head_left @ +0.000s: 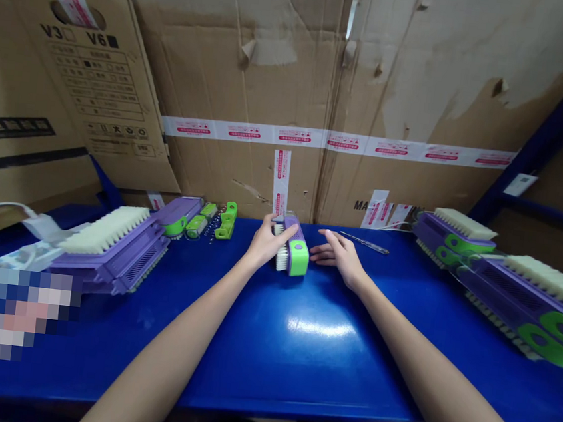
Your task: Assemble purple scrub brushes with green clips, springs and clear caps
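A purple brush with a green end cap (pixel 298 258) lies on its side on the blue table, its pale bristles turned left. My left hand (pixel 267 242) grips it from the left, the thumb over its upper side and the other fingers partly hidden behind. To the right of the brush, my right hand (pixel 340 256) hovers or rests near the tabletop with its fingers stretched toward the brush, holding nothing. A thin screwdriver (pixel 365 242) with a clear handle lies just beyond my right hand.
Stacked purple brush parts (pixel 120 254) stand at left beside a white power strip (pixel 30 255). Green caps (pixel 227 222) and small metal springs (pixel 214 224) lie behind them. More brushes (pixel 513 299) are stacked at right. A cardboard wall (pixel 245 173) closes off the back.
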Motion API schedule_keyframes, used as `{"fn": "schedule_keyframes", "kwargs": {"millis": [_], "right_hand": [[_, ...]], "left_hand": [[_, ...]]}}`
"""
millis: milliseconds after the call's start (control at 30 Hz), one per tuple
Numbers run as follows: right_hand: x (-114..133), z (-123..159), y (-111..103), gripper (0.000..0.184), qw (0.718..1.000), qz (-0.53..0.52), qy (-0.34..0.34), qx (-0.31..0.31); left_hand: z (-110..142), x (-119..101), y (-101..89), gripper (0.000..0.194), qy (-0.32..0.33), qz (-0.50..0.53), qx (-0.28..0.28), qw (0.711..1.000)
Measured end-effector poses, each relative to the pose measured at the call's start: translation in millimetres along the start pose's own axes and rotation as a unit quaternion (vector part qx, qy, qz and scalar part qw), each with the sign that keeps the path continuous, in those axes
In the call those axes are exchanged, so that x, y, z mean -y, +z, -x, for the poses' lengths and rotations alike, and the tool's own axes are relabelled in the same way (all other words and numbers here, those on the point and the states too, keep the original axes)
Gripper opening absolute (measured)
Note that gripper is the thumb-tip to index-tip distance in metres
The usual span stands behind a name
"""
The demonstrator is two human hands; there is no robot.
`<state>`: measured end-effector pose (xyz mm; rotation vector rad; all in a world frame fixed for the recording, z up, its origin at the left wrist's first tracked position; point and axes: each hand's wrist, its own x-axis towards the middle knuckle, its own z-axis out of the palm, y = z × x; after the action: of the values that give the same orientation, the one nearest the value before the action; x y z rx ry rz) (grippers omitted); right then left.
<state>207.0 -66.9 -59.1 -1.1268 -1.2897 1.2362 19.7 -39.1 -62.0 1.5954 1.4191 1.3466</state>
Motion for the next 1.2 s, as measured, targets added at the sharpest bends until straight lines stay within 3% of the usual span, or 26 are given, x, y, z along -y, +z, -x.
{"fn": "schedule_keyframes", "kwargs": {"millis": [133, 267, 467, 600, 833, 900, 1067, 1200], "right_hand": [[0, 1, 1, 0.031, 1.0, 0.008, -0.001, -0.003], [-1, 0, 1, 0.03, 1.0, 0.014, -0.001, -0.009], [-4, -2, 0, 0.031, 1.0, 0.02, -0.011, -0.008], [-5, -2, -1, 0.032, 1.0, 0.019, -0.011, -0.005], [-6, -3, 0, 0.032, 1.0, 0.023, -0.013, -0.008], [-6, -2, 0, 0.032, 1.0, 0.022, -0.013, -0.007], [-6, -3, -1, 0.032, 1.0, 0.021, -0.013, -0.006], [-6, -2, -1, 0.033, 1.0, 0.021, -0.012, -0.003]], "left_hand": [[1, -9, -6.0, 0.082, -0.052, 0.02, 0.022, 0.998], [2, -21, -16.1, 0.076, -0.126, 0.055, 0.052, 0.989], [-11, -7, -31.6, 0.067, -0.191, 0.097, 0.041, 0.976], [-11, -7, -34.6, 0.058, -0.218, 0.058, 0.073, 0.972], [3, -30, -29.3, 0.083, -0.215, -0.035, 0.123, 0.968], [4, -32, -28.1, 0.075, -0.222, -0.027, 0.123, 0.967], [-3, -26, -31.1, 0.034, -0.25, 0.058, 0.111, 0.96], [-9, -22, -39.2, 0.027, -0.286, 0.133, 0.071, 0.946]]}}
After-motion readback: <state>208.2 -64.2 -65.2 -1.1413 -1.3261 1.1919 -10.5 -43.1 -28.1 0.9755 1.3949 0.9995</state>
